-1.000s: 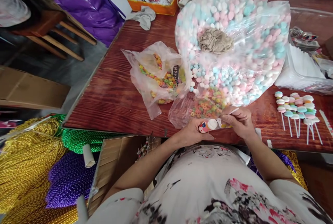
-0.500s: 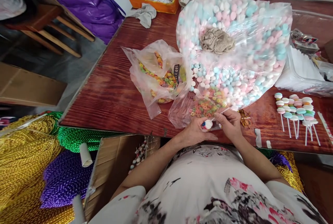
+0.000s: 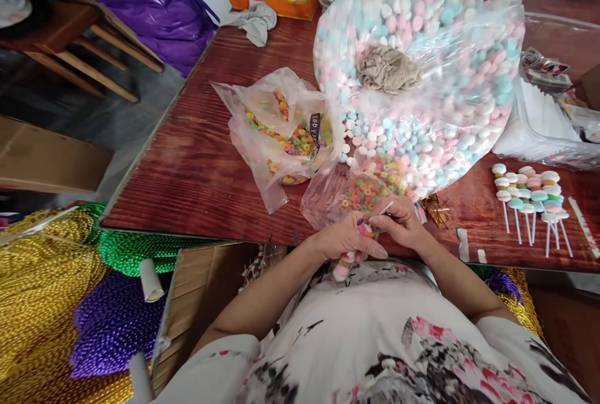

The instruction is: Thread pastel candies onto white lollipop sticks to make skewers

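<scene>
My left hand point(image 3: 347, 238) is wrapped round a candy stick point(image 3: 341, 271), whose pinkish, rounded end points down toward my shirt. A thin white stick end juts out at the top, between my hands. The fingers of my right hand point(image 3: 398, 222) are closed near the base of that white stick, partly hiding it. Just beyond my hands lies a clear bag of coloured rings point(image 3: 365, 191). Behind it spreads a big clear bag of pastel, marshmallow-like sweets point(image 3: 422, 135). Gold twist ties point(image 3: 435, 209) lie beside my right hand.
Several finished candy sticks point(image 3: 527, 191) lie at the right, near a plastic tub point(image 3: 539, 152) of white items. Another bag of rings point(image 3: 281, 135) sits left of centre. A brown cloth point(image 3: 389, 69) rests on the big bag. Shiny bead strands point(image 3: 47, 285) fill the lower left.
The candy stick has turned in my hands: its pink end now shows below my left hand and the white stick shows above. My right hand has shifted left, closer to the left one.
</scene>
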`<state>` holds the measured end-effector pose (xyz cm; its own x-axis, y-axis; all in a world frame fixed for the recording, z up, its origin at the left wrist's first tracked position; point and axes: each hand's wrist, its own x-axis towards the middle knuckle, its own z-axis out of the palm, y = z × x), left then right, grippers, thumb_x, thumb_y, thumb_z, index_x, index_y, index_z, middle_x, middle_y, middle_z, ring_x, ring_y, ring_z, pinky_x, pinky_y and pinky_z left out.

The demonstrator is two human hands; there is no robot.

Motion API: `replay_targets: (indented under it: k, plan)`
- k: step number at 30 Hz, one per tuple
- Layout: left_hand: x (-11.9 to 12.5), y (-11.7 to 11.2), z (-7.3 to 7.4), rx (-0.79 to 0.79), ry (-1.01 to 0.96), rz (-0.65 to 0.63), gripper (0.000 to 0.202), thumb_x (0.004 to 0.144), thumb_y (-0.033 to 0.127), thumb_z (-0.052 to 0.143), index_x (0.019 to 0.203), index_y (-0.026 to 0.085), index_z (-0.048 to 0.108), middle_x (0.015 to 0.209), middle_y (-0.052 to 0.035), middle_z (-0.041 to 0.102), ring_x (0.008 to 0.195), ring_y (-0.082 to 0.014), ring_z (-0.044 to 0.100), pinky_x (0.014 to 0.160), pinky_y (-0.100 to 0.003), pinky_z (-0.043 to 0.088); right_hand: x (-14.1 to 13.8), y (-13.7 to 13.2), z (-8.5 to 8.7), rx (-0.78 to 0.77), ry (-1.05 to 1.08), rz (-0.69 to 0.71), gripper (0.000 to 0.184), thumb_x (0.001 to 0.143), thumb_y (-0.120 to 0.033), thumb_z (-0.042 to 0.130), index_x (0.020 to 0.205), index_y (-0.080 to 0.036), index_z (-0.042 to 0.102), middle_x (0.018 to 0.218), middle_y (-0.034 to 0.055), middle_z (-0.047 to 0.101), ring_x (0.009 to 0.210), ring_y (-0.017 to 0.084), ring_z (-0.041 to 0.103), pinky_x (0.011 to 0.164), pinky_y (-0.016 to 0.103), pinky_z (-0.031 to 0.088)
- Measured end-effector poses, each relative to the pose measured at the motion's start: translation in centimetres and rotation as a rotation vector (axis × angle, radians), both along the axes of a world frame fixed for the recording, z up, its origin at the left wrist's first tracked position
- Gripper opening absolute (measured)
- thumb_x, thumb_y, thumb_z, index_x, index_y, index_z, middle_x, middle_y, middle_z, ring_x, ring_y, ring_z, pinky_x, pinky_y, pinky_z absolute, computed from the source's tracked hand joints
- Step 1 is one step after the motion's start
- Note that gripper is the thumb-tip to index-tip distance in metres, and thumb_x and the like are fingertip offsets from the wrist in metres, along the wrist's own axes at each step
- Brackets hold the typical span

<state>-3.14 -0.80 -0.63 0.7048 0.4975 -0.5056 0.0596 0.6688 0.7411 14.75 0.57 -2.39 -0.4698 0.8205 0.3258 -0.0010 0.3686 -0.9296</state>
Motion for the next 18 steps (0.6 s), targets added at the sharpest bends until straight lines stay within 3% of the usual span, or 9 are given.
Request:
replay_targets:
  k: [2, 5, 7, 10, 13, 16, 18]
  plan:
    - [-0.5, 0.3, 0.1, 0.007, -0.013, 0.008, 0.044, 0.054, 0.037, 0.092, 0.072, 0.015, 0.058, 0.046, 0.0058, 0.056, 0.035, -0.0065, 0.046, 0.036, -0.018, 0.032, 0.2, 0.0, 0.5, 0.008, -0.014, 0.029, 0.018, 0.092, -0.033, 0.062, 0.078, -0.024, 0.069, 0.068, -0.0012, 0.067, 0.062, 0.013, 0.059, 0.063, 0.028, 0.047]
    - [-1.4, 0.7, 0.4, 0.062, -0.092, 0.091, 0.055, 0.056, 0.047, 0.091, 0.092, 0.015, 0.066, 0.074, -0.0032, 0.070, 0.060, -0.0123, 0.064, 0.053, -0.021, 0.047, 1.0, 0.5, 1.9, -0.060, 0.045, 0.015, 0.019, 0.091, -0.034, 0.064, 0.076, -0.023, 0.070, 0.069, 0.0002, 0.067, 0.065, 0.015, 0.059, 0.065, 0.030, 0.048]
    - [-1.8, 0.8, 0.6, 0.128, -0.086, 0.159, 0.060, 0.063, 0.055, 0.086, 0.104, 0.015, 0.068, 0.083, -0.0054, 0.070, 0.065, -0.0121, 0.063, 0.055, -0.022, 0.047, 1.4, 1.0, 2.8, -0.084, 0.086, -0.025, 0.017, 0.091, -0.032, 0.066, 0.077, -0.022, 0.070, 0.071, 0.0004, 0.066, 0.067, 0.014, 0.059, 0.066, 0.030, 0.048]
    - [-1.5, 0.5, 0.4, 0.330, 0.034, 0.224, 0.046, 0.078, 0.056, 0.074, 0.094, 0.013, 0.073, 0.070, -0.0016, 0.062, 0.056, -0.0085, 0.051, 0.050, -0.021, 0.041, 1.5, 1.5, 3.5, -0.062, 0.055, 0.005, 0.012, 0.090, -0.028, 0.067, 0.081, -0.021, 0.070, 0.075, 0.0008, 0.065, 0.070, 0.014, 0.058, 0.068, 0.029, 0.047]
    - [-0.4, -0.1, 0.0, 0.548, 0.120, 0.379, 0.044, 0.082, 0.057, 0.069, 0.080, 0.014, 0.074, 0.066, -0.0012, 0.059, 0.061, -0.0108, 0.051, 0.056, -0.023, 0.043, 1.0, 1.6, 3.6, -0.129, 0.116, -0.046, 0.006, 0.088, -0.027, 0.069, 0.087, -0.021, 0.070, 0.077, -0.0001, 0.064, 0.066, 0.012, 0.058, 0.060, 0.026, 0.047]
    - [0.6, -0.7, -0.4, 0.643, 0.158, 0.523, 0.041, 0.086, 0.055, 0.066, 0.084, 0.015, 0.074, 0.064, 0.0007, 0.058, 0.057, -0.0096, 0.047, 0.054, -0.023, 0.040, 0.5, 1.3, 3.6, -0.156, 0.197, -0.149, 0.006, 0.088, -0.026, 0.069, 0.086, -0.021, 0.068, 0.073, -0.0020, 0.060, 0.053, 0.009, 0.054, 0.049, 0.023, 0.043]
    - [1.0, -0.9, -0.5, 0.699, 0.150, 0.575, 0.039, 0.087, 0.053, 0.065, 0.082, 0.015, 0.073, 0.062, 0.0013, 0.057, 0.056, -0.0090, 0.046, 0.054, -0.022, 0.040, 0.2, 0.9, 3.3, -0.066, 0.145, -0.169, 0.008, 0.089, -0.026, 0.068, 0.082, -0.022, 0.068, 0.070, -0.0016, 0.060, 0.053, 0.010, 0.054, 0.050, 0.025, 0.044]
